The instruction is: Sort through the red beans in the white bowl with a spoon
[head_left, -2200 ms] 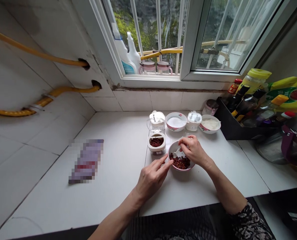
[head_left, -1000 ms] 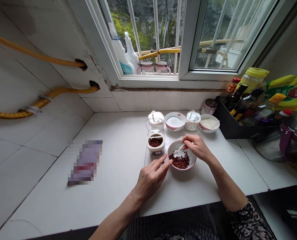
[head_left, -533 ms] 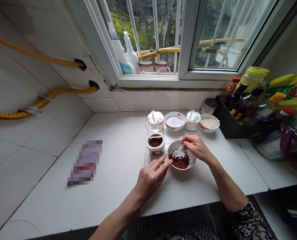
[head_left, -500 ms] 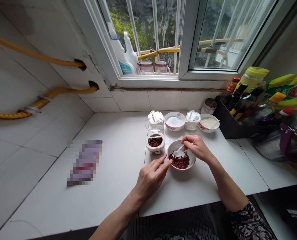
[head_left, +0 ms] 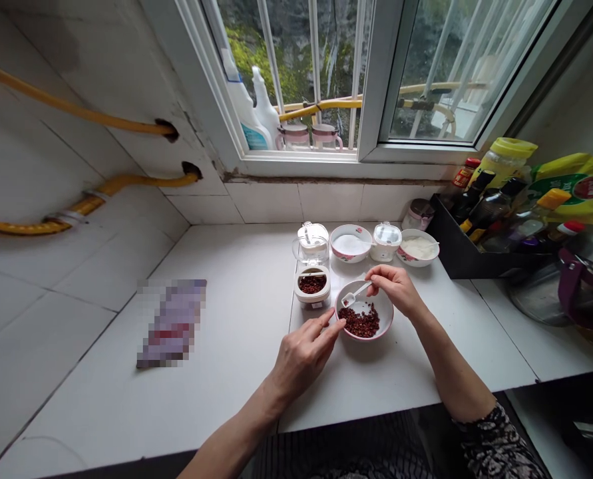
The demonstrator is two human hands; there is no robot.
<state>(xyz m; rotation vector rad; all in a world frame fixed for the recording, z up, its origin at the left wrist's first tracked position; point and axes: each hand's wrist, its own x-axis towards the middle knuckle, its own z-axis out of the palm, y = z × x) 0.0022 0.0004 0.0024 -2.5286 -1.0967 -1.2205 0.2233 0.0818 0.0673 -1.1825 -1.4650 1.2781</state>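
Observation:
A white bowl (head_left: 387, 326) with a pink rim stands on the counter, dark red peppercorns (head_left: 363, 323) in its bottom. My left hand (head_left: 303, 349) grips the bowl's left rim between its fingertips. Pinched in my right hand (head_left: 395, 287) is the handle of a small white spoon (head_left: 355, 295), whose scoop hangs over the bowl, above the peppercorns. Just left of the bowl stands an open seasoning jar (head_left: 313, 299) holding similar dark red peppercorns. Its clear lid is tipped up behind it.
Behind are a white lidded jar (head_left: 312, 234), a bowl of white powder (head_left: 351, 243), another lidded jar (head_left: 386, 241) and a bowl of whitish grains (head_left: 418, 249). A black bottle box (head_left: 456, 256) and a steel pot (head_left: 540, 286) stand right. A blurred purple packet (head_left: 173, 322) lies left.
My right hand has raised the spoon slightly from the peppercorns, and its scoop has moved a little to the left. My left hand stays at the bowl's rim. The view has shifted slightly.

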